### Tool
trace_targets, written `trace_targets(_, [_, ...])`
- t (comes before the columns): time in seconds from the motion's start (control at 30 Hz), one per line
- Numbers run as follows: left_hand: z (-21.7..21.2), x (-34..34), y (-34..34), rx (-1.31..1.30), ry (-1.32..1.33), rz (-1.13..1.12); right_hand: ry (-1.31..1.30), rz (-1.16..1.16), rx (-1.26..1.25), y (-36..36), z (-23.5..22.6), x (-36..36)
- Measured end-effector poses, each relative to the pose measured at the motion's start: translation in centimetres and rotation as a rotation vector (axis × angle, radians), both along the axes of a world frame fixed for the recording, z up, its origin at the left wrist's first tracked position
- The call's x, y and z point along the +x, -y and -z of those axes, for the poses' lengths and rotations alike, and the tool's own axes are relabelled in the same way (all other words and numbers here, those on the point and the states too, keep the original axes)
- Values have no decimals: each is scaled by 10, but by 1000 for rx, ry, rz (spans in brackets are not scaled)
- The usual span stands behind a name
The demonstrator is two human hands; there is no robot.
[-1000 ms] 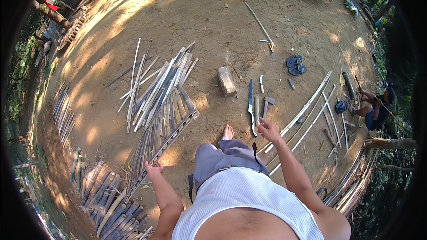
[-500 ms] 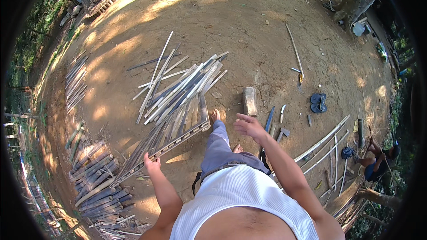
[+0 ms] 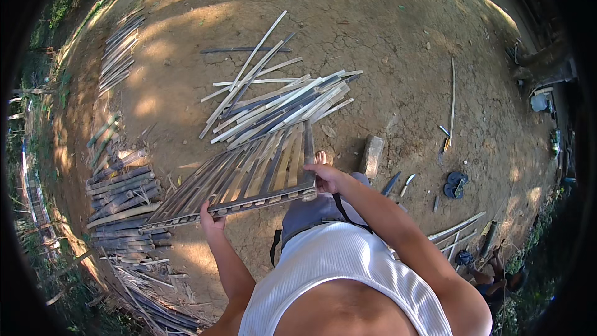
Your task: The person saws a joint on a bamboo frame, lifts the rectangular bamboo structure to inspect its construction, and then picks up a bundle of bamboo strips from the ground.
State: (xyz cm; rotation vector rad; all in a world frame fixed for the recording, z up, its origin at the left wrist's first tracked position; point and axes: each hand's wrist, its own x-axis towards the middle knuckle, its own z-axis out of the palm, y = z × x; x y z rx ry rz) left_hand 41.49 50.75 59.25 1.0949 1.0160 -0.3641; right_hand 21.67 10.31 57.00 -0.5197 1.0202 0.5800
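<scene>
A slatted bamboo panel (image 3: 249, 173), made of narrow strips fixed to an edge rail, slants across the space before me. My left hand (image 3: 212, 216) grips the rail near its middle, thumb on the upper side. At the panel's right corner my right hand (image 3: 324, 179) is closed around the end strip. Just beyond the panel lies a loose heap of split bamboo strips (image 3: 298, 109), pale and dark mixed; the panel's far edge overlaps it in view, and I cannot tell whether they touch. The fingers under the rail are partly hidden.
Right of my feet are a wooden block (image 3: 372, 157), a blue blade (image 3: 391, 183), a knife (image 3: 408, 185) and dark sandals (image 3: 456, 185). Bamboo poles (image 3: 127, 190) are stacked at left, more strips (image 3: 121, 53) beyond. A person (image 3: 500, 281) sits at far right near long poles (image 3: 457, 227).
My right hand, free before, has come left and taken hold of the panel's right corner. The panel has swung more level across me. My view has turned, shifting the ground things.
</scene>
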Motion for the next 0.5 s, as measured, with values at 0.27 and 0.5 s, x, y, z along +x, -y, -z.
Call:
trace_targets(0.27, [2,36,6,92,106,11,26,164,225,-3,13,31])
trace_targets(0.5, [-53,98,43,120,220,135,152,196,119,46,-43,78])
